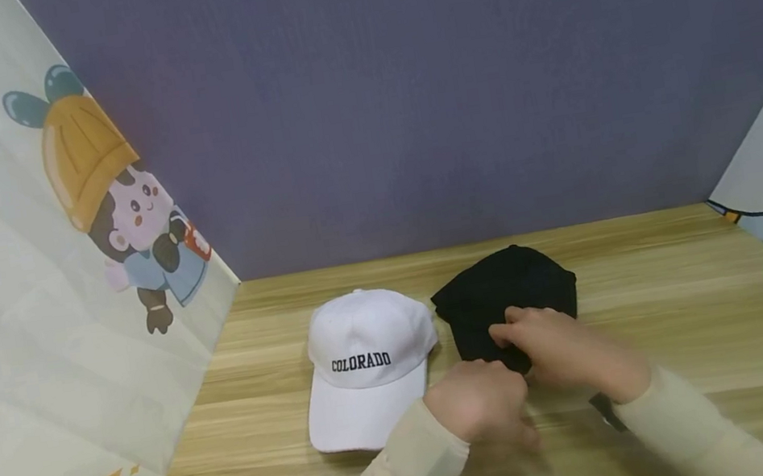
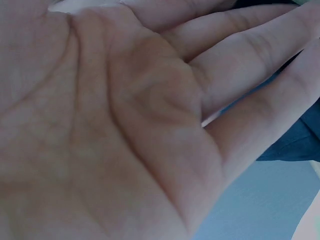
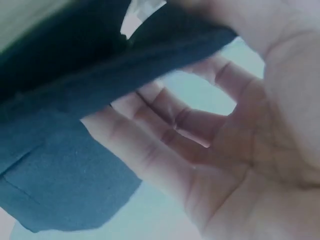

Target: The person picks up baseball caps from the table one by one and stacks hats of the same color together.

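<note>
2 caps lie on the wooden counter (image 1: 658, 329): 1 white cap (image 1: 370, 362) lettered COLORADO and, just beside it on its right, 1 black cap (image 1: 506, 289). A cartoon-printed sheet (image 1: 34, 319) stands at the left. The right hand (image 1: 566, 350) pinches the black cap's near edge, covering it. The left hand (image 1: 481, 403) hovers close by, fingers straight, seemingly holding nothing. Only the right wrist view shows cloth between thumb and fingers (image 3: 150, 135).

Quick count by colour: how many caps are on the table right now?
White cap: 1, marked COLORADO, lying untouched.
Black cap: 1, pinched by the right hand, with the left hand beside it.
Total: 2 caps on the table.
</note>
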